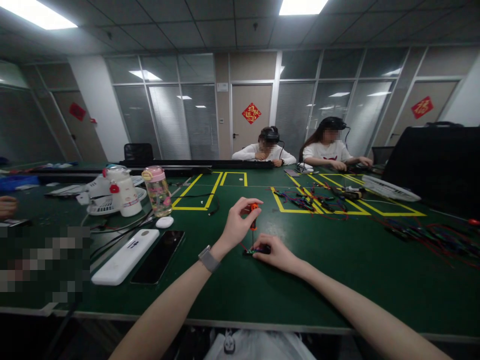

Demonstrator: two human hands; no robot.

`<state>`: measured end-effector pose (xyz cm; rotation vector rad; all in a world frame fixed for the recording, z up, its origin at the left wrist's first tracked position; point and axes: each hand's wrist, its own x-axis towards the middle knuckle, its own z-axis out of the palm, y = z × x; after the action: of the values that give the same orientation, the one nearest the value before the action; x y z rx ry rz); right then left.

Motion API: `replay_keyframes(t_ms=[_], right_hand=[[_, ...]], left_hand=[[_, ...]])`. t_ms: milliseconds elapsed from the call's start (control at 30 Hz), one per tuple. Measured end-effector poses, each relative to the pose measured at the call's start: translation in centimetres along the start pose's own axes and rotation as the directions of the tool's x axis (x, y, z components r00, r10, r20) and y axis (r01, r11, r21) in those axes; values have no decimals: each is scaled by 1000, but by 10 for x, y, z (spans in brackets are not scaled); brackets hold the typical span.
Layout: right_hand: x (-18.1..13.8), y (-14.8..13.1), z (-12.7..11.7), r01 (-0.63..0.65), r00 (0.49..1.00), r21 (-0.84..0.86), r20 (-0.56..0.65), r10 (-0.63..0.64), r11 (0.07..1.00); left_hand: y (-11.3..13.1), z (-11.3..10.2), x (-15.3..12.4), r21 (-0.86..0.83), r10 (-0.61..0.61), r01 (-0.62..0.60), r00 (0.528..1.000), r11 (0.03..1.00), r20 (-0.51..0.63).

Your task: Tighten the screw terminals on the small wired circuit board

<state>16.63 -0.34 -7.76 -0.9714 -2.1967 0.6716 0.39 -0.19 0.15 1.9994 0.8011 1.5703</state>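
My left hand (pixel 240 220), with a watch (pixel 209 258) on its wrist, grips the orange-and-black handle of a screwdriver (pixel 254 220). The screwdriver stands upright, its shaft pointing down at a small dark part with a green circuit board (pixel 249 252) on the table. Low beside it, my right hand (pixel 275 252) pinches this board part against the tabletop, its fingers covering much of it. Whether the tip sits in a screw is too small to tell.
Left of me lie a black phone (pixel 158 257), a white power bank (pixel 125 257) and a small white case (pixel 164 222), near bottles (pixel 157 192) and cables. Wired boards (pixel 300 199) lie on the right inside yellow tape. Two people (pixel 332 145) sit opposite; another person's hand (pixel 7 206) shows far left.
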Motion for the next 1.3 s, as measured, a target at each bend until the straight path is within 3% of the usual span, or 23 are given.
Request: replay_keyframes(t_ms=[100, 267, 367, 533, 667, 767, 900, 1033, 1133, 1300], right_hand=[[0, 1, 0, 5, 1000, 6, 6, -5, 1000], [1, 2, 1, 10, 1000, -6, 0, -10, 1000], [0, 1, 1, 13, 1000, -21, -3, -13, 1000], [0, 2, 1, 11, 1000, -28, -6, -11, 1000], [0, 3, 1, 19, 1000, -25, 0, -19, 1000], [0, 3, 2, 27, 1000, -22, 2, -27, 999], [0, 4, 2, 22, 1000, -20, 6, -22, 1000], [0, 4, 2, 19, 1000, -24, 4, -19, 1000], [0, 1, 1, 10, 1000, -28, 7, -10, 1000], [0, -3, -1, 4, 1000, -23, 12, -4, 1000]], left_hand=[[1, -2, -1, 120, 49, -42, 997, 992, -55], [5, -4, -2, 206, 165, -171, 985, 963, 44], [5, -5, -1, 190, 157, -163, 986, 968, 48], [1, -5, -3, 330, 162, -127, 984, 935, -78], [0, -4, -6, 444, 214, -187, 977, 876, -12], [0, -3, -5, 362, 214, -211, 976, 908, 32], [0, -3, -2, 220, 139, -130, 990, 967, -27], [-1, -6, -2, 297, 105, -63, 986, 953, -129], [0, -7, -2, 281, 85, -53, 991, 958, -102], [0, -4, 1, -124, -106, 105, 994, 987, 1]])
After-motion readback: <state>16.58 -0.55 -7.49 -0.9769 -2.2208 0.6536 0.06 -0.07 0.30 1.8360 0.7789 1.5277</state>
